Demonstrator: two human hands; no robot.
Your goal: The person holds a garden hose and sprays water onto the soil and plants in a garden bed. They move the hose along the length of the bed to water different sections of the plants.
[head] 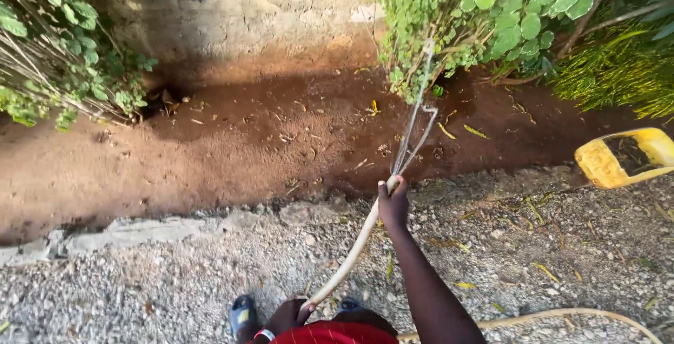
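right hand (393, 206) clenched on hose (354, 249) nozzle | left hand (286, 314) seemingly gripping hose lower

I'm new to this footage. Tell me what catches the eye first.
A jet of water at centre, sprayed from a pale hose that the right hand holds at its tip, arcs onto the green bush at upper right. Below it, red soil lies dark and wet. A yellow container sits at the right edge.
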